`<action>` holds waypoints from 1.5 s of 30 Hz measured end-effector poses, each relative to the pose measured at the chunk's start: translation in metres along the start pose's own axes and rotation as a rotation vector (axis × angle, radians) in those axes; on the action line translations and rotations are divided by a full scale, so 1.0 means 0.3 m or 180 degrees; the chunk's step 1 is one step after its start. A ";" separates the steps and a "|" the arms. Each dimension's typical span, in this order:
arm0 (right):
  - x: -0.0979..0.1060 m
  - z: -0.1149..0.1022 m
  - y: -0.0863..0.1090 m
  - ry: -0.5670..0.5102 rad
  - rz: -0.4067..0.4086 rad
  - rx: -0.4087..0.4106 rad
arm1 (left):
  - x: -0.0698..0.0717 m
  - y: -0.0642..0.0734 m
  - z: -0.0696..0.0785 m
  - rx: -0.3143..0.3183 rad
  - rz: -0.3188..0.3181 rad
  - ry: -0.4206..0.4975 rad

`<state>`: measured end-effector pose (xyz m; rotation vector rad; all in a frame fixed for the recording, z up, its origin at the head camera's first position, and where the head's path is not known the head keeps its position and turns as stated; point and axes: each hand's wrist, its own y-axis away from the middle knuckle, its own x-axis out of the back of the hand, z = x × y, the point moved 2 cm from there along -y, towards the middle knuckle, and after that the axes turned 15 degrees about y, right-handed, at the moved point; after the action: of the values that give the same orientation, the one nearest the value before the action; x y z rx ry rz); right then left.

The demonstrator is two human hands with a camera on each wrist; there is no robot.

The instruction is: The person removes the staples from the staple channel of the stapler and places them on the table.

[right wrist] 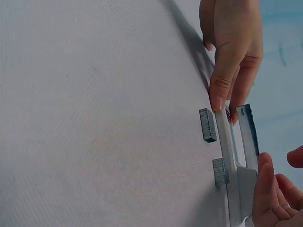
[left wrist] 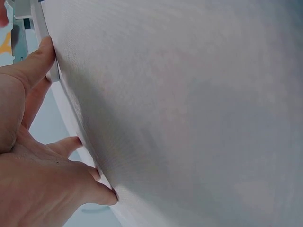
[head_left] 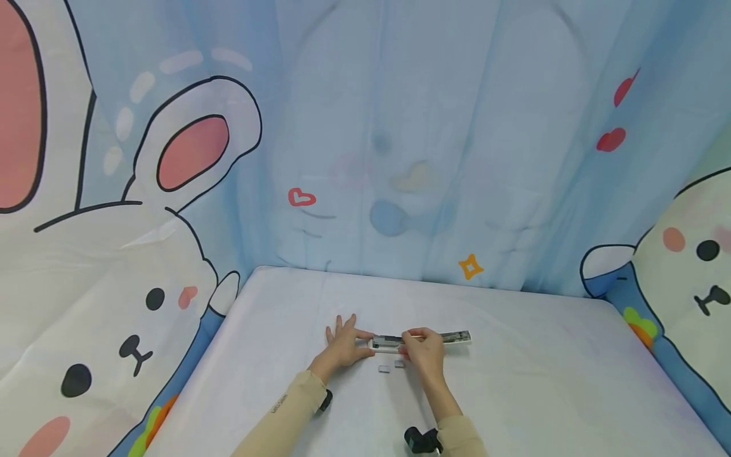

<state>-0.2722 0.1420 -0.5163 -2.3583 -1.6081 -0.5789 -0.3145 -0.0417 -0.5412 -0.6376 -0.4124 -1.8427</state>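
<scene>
An opened stapler (head_left: 458, 337), white with a metal staple channel, lies lengthwise on the white table. My left hand (head_left: 344, 346) grips its left end between thumb and index finger, the other fingers spread. My right hand (head_left: 425, 352) pinches the stapler near its middle; a metal strip stands apart from the white base (right wrist: 224, 137) in the right wrist view. Just in front of the stapler sit two short blocks of staples (right wrist: 207, 125), one of them tight against its side. In the left wrist view, the left thumb and fingers (left wrist: 40, 61) touch the stapler's white end.
A white cloth covers the table (head_left: 542, 368). Behind it hangs a blue curtain (head_left: 434, 127) with cartoon prints. Dark wrist cameras (head_left: 421, 439) sit at both sleeves.
</scene>
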 end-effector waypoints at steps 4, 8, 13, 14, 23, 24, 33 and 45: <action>-0.004 -0.006 0.000 0.0160 0.0011 -0.0006 | 0.000 -0.002 0.002 -0.0016 -0.0012 -0.0012; -0.007 -0.004 -0.007 0.0200 -0.0015 0.0003 | 0.003 0.000 0.009 -0.0017 -0.0031 0.0000; -0.012 -0.008 -0.016 0.0264 -0.0133 0.0031 | -0.001 -0.001 0.006 0.0022 -0.0023 -0.0033; -0.013 -0.009 -0.017 0.0288 -0.0137 0.0033 | -0.003 -0.001 0.006 0.0029 -0.0022 -0.0040; -0.054 -0.031 -0.024 0.0744 -0.0142 0.0233 | 0.003 -0.002 0.009 0.0029 0.0005 -0.0078; -0.060 -0.034 -0.024 0.0748 -0.0157 0.0241 | 0.005 -0.001 0.011 0.0027 0.0006 -0.0079; -0.083 -0.047 -0.023 0.0748 -0.0222 0.0156 | 0.009 0.003 0.015 0.0043 -0.0025 -0.0027; -0.102 -0.045 -0.017 0.0495 -0.0226 0.0059 | 0.001 -0.002 0.004 0.0048 -0.0024 -0.0027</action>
<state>-0.2892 0.1129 -0.5178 -2.1910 -1.6255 -0.7389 -0.3148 -0.0411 -0.5401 -0.6345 -0.4345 -1.8431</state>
